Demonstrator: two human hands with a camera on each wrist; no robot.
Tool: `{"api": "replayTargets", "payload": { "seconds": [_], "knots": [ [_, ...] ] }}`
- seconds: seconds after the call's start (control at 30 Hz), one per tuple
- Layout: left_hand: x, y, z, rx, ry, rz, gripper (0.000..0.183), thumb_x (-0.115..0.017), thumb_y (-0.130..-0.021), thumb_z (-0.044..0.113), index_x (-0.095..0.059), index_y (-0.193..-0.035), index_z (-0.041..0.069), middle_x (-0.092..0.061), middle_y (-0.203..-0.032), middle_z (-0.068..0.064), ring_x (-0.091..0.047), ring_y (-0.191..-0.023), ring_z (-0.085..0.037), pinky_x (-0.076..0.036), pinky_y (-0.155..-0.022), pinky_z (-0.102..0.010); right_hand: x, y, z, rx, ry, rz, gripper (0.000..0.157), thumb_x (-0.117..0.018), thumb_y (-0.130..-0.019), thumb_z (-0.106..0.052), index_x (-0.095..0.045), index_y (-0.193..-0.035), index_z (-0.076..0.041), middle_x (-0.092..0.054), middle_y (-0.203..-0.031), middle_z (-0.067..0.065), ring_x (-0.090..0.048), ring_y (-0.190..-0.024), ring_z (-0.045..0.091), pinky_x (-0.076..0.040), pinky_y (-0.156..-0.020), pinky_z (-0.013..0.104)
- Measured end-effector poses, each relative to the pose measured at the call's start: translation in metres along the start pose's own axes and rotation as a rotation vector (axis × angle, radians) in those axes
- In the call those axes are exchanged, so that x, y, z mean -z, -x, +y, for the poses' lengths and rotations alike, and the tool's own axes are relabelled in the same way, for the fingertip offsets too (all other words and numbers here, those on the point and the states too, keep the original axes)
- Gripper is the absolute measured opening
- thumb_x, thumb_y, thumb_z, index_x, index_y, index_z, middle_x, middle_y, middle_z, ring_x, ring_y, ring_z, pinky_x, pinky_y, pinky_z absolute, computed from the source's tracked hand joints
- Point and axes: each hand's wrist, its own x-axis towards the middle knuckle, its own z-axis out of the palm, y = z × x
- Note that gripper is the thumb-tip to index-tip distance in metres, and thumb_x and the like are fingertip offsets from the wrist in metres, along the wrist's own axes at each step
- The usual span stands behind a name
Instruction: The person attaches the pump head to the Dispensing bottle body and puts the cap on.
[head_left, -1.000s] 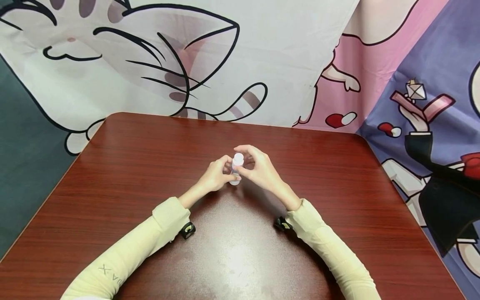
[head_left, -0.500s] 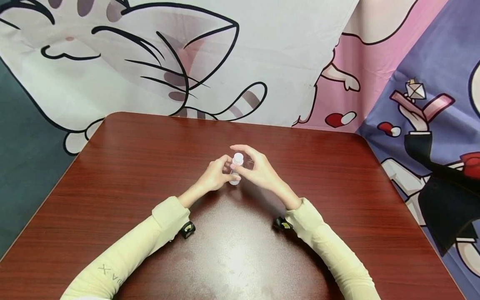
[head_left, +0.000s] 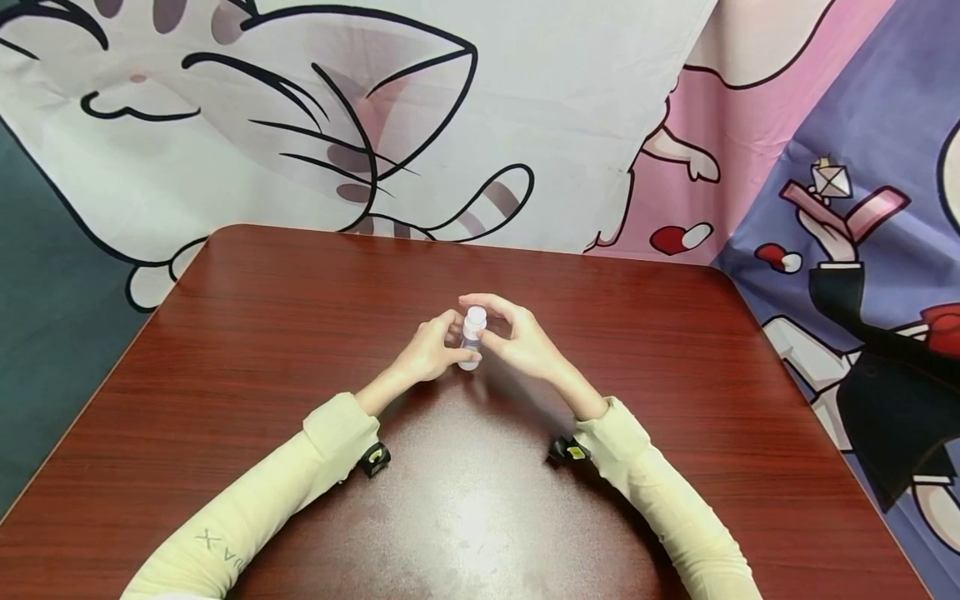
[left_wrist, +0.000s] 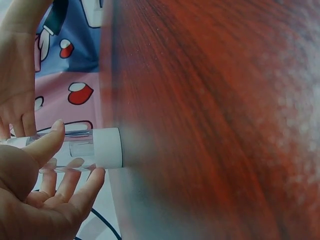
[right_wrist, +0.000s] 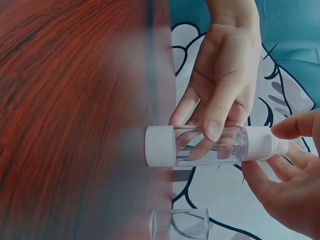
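A clear pump bottle [head_left: 474, 327] with a white base [right_wrist: 160, 146] and a white pump top [right_wrist: 258, 143] stands upright near the middle of the table. Around its transparent body, my left hand [head_left: 432, 348] holds it between thumb and fingers. My right hand [head_left: 522, 337] pinches the white top, thumb on one side and fingers on the other. In the left wrist view the top is largely hidden behind the left hand [left_wrist: 35, 192]. Beside the bottle, a clear cylindrical cap [right_wrist: 180, 225] shows at the lower edge of the right wrist view.
The brown wooden table [head_left: 315, 283] reaches back to a cartoon-printed cloth [head_left: 570, 125]. Black wrist cameras sit under both cuffs, one at the left sleeve [head_left: 255, 492] and one at the right sleeve [head_left: 660, 492].
My right thumb has shifted from across the bottle's front to its right side, and the right fingers sit slightly lower. The left hand and the bottle have stayed almost still.
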Motion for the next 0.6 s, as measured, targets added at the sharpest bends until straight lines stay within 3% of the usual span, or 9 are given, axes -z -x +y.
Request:
{"api": "replayTargets", "payload": {
  "seconds": [0.33, 0.6],
  "knots": [
    [0.000, 0.000, -0.001, -0.009, -0.010, -0.003, 0.041, -0.077, -0.081, 0.014, -0.055, -0.112, -0.002, -0.067, -0.109, -0.019, -0.066, -0.101, -0.031, -0.051, -0.089, -0.042, 0.004, 0.003, 0.003, -0.007, 0.013, -0.002, 0.038, -0.055, -0.091, 0.005, -0.055, -0.129, 0.001, -0.058, -0.132, 0.018, -0.059, -0.120, 0.026, -0.047, -0.102, 0.033],
    [0.001, 0.000, -0.001, -0.010, 0.001, -0.007, 0.041, -0.077, -0.081, 0.013, -0.055, -0.111, -0.002, -0.067, -0.108, -0.019, -0.066, -0.100, -0.031, -0.051, -0.088, -0.041, 0.006, 0.004, -0.008, -0.036, 0.039, 0.004, 0.037, -0.055, -0.090, 0.008, -0.054, -0.127, 0.005, -0.059, -0.127, 0.022, -0.060, -0.116, 0.033, -0.047, -0.101, 0.044]
  ]
}}
